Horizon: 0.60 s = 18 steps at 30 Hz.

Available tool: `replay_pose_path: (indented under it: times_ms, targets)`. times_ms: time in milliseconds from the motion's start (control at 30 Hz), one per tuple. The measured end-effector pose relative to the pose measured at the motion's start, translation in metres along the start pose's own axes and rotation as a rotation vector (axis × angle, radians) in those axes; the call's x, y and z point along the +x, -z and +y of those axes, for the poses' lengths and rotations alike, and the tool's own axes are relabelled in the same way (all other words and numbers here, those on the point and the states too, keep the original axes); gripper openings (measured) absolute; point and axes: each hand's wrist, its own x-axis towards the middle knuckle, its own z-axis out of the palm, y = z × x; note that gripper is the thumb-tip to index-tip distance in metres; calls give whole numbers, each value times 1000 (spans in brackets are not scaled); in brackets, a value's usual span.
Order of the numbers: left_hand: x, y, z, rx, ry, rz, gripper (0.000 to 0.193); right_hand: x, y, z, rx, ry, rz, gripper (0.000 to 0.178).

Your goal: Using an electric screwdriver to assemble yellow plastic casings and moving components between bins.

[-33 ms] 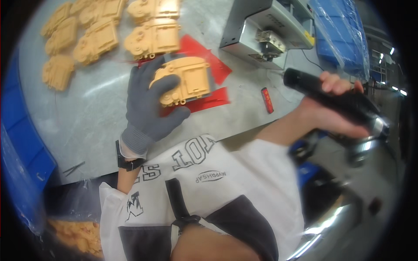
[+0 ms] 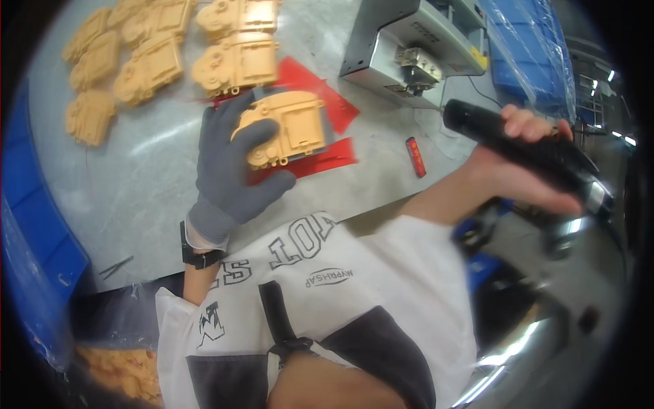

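My left hand (image 2: 231,157), in a grey knit glove, grips the left side of a tan plastic housing (image 2: 296,126). One finger lies over its face and the thumb sticks out just below its near edge. The housing rests on a grey block (image 2: 329,123), mostly hidden beneath it, between strips of red tape (image 2: 323,160) on the table. Off the table's right side, my bare right hand (image 2: 521,163) is wrapped round a black cylindrical power tool (image 2: 480,123), held at a slant. The tool's shiny lower right end is blurred.
Several more tan housings (image 2: 235,61) lie at the far left of the metal table (image 2: 146,198). A grey machine (image 2: 402,41) stands far right, with a small red cylinder (image 2: 415,157) nearer. Blue bins (image 2: 528,54) flank the table. Tweezers (image 2: 116,267) lie by the near left edge.
The view has shifted very slightly. Both hands keep their holds, and the housing stays on the block.
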Motion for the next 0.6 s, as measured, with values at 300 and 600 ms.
replay_pose_path:
  times_ms: [300,600]
  targets:
    - [-10,6,6,-114,67,167,47,-3,-20,44,-246,-81,12,98]
    - [-6,-1,1,201,46,125,37,-72,-60,-9,282,-172,-538,90]
